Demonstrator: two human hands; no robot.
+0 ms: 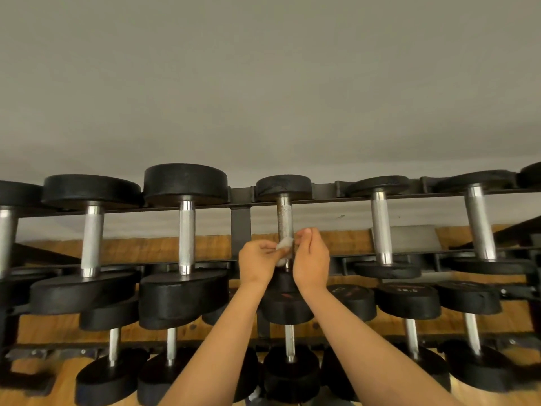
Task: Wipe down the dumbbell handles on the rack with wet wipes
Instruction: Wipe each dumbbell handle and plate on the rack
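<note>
A black rack (240, 218) carries two rows of black dumbbells with silver handles. In the middle of the top row stands a dumbbell with a spotted, rusty handle (284, 218). Around the lower part of that handle sits a small white wet wipe (283, 244). My left hand (259, 260) pinches the wipe from the left. My right hand (311, 259) pinches it from the right, fingers curled at the handle. The handle's lower end is hidden behind my hands.
Larger dumbbells (186, 230) fill the top row to the left, smaller ones (380, 227) to the right. The lower row (289, 341) holds several more dumbbells below my arms. A grey wall (263, 83) rises behind the rack, over a wooden floor (164, 244).
</note>
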